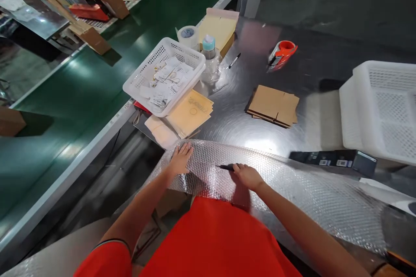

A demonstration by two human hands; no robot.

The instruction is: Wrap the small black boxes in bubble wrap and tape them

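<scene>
A long sheet of bubble wrap [292,186] lies along the front edge of the metal table. My left hand [181,159] rests on its left end with the fingers spread. My right hand [247,176] is closed around the black handle of a thin pointed tool [225,167], whose tip points left over the wrap. Beyond the wrap are a stack of brown cardboard pieces [273,104] and yellow padded envelopes [191,112]. A white basket [130,84] holding small labelled packets stands partly over the envelopes.
Behind the basket are tape rolls [187,35], a blue-capped bottle [209,46] and a pen [234,60]. A red tape dispenser [282,55] stands farther back. White baskets [354,108] and dark boxes [334,159] are at right. A green conveyor [136,43] carries cartons at left.
</scene>
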